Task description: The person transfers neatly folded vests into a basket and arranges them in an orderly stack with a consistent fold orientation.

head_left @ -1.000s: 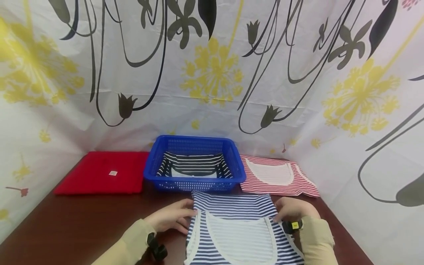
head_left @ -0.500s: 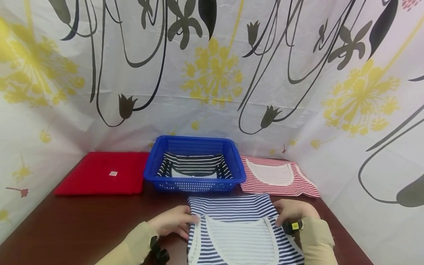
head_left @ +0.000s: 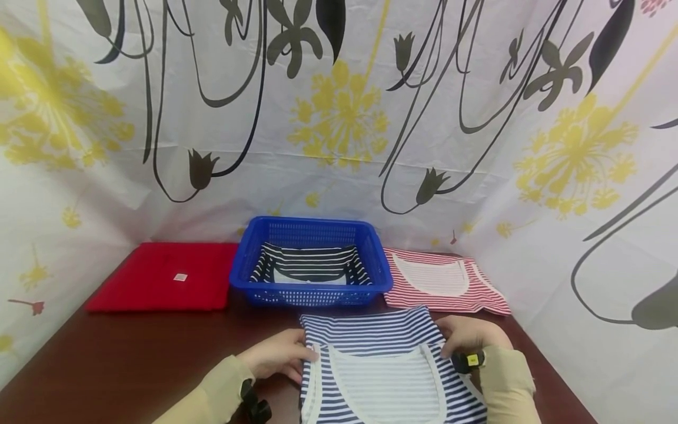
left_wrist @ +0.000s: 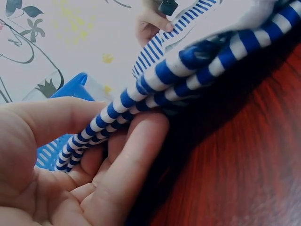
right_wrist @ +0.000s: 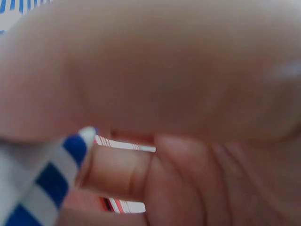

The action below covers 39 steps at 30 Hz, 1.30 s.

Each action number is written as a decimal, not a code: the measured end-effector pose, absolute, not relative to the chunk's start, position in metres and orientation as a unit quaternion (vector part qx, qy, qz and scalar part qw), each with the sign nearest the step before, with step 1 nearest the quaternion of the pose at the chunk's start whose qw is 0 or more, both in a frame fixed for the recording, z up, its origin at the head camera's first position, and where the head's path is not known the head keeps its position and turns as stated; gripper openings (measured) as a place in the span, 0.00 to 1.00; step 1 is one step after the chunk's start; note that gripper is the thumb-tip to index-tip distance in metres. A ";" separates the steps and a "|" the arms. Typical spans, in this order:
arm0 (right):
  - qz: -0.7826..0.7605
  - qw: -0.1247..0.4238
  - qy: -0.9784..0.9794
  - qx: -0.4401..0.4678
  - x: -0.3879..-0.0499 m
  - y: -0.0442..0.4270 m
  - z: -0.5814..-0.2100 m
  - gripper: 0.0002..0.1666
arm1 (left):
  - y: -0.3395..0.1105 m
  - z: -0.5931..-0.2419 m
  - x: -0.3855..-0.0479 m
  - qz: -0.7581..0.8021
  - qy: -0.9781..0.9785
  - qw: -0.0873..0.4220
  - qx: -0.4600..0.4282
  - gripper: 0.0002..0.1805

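Note:
A blue-and-white striped garment [head_left: 389, 383] with a white-edged neckline lies folded at the table's front. Its left edge is pinched by my left hand [head_left: 281, 355], thumb on top and fingers beneath. In the left wrist view the left hand [left_wrist: 94, 155] grips the layered striped edge [left_wrist: 127, 101], which is raised off the wood. My right hand [head_left: 471, 334] holds the garment's right edge between thumb and fingers. The right wrist view shows the right hand [right_wrist: 188, 94] close up, with a striped corner [right_wrist: 51, 181] between thumb and fingers.
A blue basket [head_left: 312, 294] holding a black-and-white striped garment [head_left: 309, 259] stands behind. Left of it lies a folded red cloth [head_left: 159, 277]; right of it, a red-and-white striped garment [head_left: 434, 280]. The brown table [head_left: 132, 359] meets a patterned curtain [head_left: 339, 194].
Since a second ago, my left hand and the garment's upper left corner have shifted slightly down and toward the right. The right hand stays almost in place, still holding its edge.

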State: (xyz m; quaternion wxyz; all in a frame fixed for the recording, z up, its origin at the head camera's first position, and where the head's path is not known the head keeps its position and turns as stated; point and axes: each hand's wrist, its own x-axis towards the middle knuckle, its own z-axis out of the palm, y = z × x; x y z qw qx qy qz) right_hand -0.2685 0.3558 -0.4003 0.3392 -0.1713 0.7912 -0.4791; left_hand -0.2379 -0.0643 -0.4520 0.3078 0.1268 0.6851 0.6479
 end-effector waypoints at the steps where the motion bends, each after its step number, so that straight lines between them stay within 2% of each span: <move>1: -0.477 0.335 0.795 -0.169 -0.268 0.356 -0.400 0.36 | -0.064 -0.452 -0.238 0.649 0.685 0.306 0.127 0.24; 17: -0.504 0.311 0.791 -0.152 -0.261 0.358 -0.384 0.42 | -0.064 -0.432 -0.233 0.669 0.674 0.277 0.147 0.25; 25: -0.484 0.278 0.804 -0.205 -0.250 0.360 -0.367 0.42 | -0.066 -0.423 -0.228 0.686 0.652 0.276 0.167 0.24; 39: -0.518 0.267 0.775 -0.243 -0.233 0.369 -0.344 0.44 | -0.067 -0.392 -0.212 0.690 0.635 0.280 0.206 0.25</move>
